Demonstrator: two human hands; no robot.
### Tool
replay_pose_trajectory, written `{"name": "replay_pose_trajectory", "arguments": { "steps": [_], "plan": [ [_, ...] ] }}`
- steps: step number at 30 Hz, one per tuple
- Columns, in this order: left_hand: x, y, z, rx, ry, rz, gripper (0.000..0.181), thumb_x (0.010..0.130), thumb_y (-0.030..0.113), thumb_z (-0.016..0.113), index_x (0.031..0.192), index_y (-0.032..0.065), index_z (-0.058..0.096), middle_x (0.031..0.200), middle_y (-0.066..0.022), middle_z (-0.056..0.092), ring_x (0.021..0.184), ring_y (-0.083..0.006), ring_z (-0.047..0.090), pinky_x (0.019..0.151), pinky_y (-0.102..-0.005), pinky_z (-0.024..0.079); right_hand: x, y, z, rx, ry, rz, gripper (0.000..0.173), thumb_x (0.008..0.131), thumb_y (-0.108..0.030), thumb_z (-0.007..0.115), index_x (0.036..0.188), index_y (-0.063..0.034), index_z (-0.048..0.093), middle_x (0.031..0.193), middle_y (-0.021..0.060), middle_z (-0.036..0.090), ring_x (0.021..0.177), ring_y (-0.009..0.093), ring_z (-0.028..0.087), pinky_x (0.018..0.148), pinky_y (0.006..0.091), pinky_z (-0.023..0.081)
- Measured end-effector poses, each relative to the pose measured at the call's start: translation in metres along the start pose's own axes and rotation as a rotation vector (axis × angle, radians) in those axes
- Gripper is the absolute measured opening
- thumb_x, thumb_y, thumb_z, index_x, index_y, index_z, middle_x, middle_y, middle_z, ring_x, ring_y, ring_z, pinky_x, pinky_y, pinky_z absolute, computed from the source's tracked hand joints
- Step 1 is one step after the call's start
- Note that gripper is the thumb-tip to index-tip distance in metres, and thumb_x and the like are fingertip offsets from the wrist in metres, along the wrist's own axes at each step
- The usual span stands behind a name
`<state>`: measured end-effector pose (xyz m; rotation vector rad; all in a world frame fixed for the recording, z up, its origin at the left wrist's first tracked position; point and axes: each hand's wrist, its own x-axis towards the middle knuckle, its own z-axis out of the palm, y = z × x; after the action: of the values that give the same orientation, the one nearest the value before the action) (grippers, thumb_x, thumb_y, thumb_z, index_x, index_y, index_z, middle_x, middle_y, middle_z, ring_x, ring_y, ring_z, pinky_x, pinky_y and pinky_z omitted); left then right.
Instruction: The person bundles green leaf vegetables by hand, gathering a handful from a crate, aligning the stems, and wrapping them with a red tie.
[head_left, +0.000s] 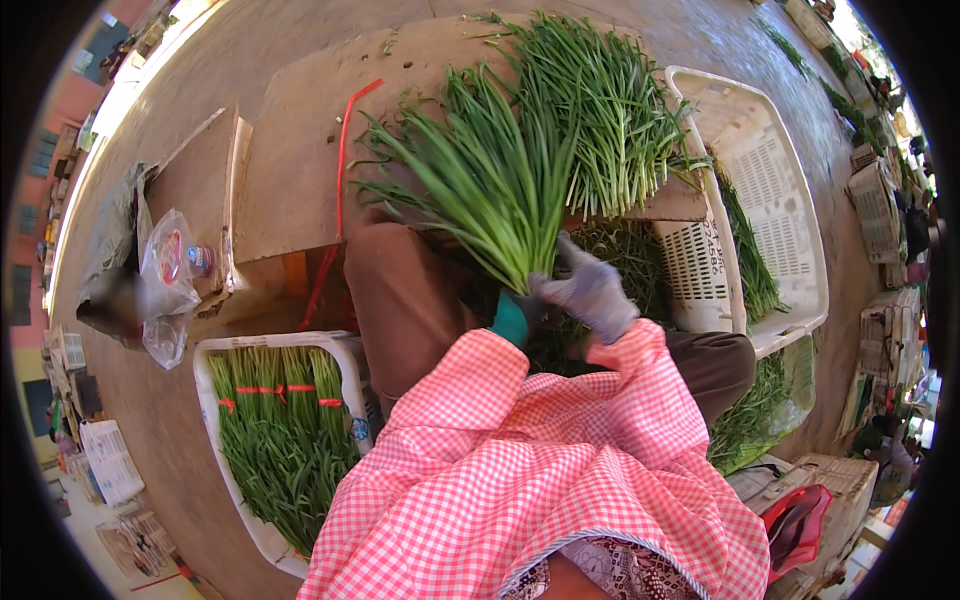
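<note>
A fanned bunch of garlic chives (495, 195) rises from my hands, its leaf tips spread over the board in front of me. My left hand (531, 311), in a dark glove with a green cuff, is closed around the pale base of the stalks; part of it is hidden. In a grey knitted glove, my right hand (592, 289) touches the right side of that base. It is blurred, with fingers partly extended, so its grip cannot be made out. Just beyond lies a loose heap of chives (600, 112) on the brown board (292, 165).
A red tie strip (342, 165) crosses the board. At left, a white crate (206, 420) holds chive bundles (285, 435) bound with red ties. At right stands a white plastic crate (806, 225) with chives inside. Leaf scraps (622, 251) lie below the board's edge. A plastic bag (166, 262) is at far left.
</note>
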<state>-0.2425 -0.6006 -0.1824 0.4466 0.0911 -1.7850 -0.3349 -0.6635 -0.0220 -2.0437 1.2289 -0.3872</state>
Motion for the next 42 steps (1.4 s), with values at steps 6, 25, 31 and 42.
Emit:
{"name": "replay_pose_trajectory", "arguments": {
  "steps": [6,25,31,42],
  "plan": [
    [-0.029,-0.006,0.045,0.636,0.136,0.301,0.054,0.082,0.03,0.053,0.127,0.0039,0.038,0.118,-0.0179,0.05,0.105,-0.0288,0.051,0.089,-0.0427,0.041,0.002,0.002,0.032,0.236,0.033,0.126,0.044,0.076,-0.038,0.066,0.104,-0.004,0.059,0.083,0.0141,0.066,0.076,0.024,0.065,0.069,0.0323,0.049],
    [-0.045,0.027,0.055,0.356,-0.059,-0.1,0.033,0.088,0.019,0.053,0.111,-0.0043,0.055,0.112,-0.0091,0.059,0.101,-0.0177,0.057,0.091,-0.0331,0.044,0.013,0.014,0.007,0.085,-0.094,0.078,0.058,0.087,-0.056,0.041,0.084,-0.0032,0.064,0.078,0.0233,0.062,0.082,0.041,0.058,0.074,0.0451,0.045],
    [-0.048,0.029,0.069,0.404,0.036,-0.067,0.03,0.082,0.013,0.056,0.108,-0.0027,0.057,0.107,-0.0117,0.06,0.097,-0.0229,0.059,0.086,-0.0333,0.048,0.015,0.01,-0.001,0.059,-0.131,0.136,0.064,0.087,-0.059,0.038,0.076,0.0002,0.062,0.076,0.0234,0.061,0.08,0.041,0.058,0.074,0.0461,0.044],
    [-0.053,0.037,0.068,0.067,0.005,-0.062,0.045,0.081,0.035,0.062,0.117,0.0106,0.05,0.105,-0.0103,0.061,0.084,-0.0228,0.06,0.07,-0.0366,0.051,0.008,0.032,0.003,0.291,-0.038,0.024,0.046,0.09,-0.042,0.048,0.079,-0.0006,0.064,0.074,0.0171,0.064,0.069,0.024,0.062,0.065,0.0327,0.048]
  ]
}}
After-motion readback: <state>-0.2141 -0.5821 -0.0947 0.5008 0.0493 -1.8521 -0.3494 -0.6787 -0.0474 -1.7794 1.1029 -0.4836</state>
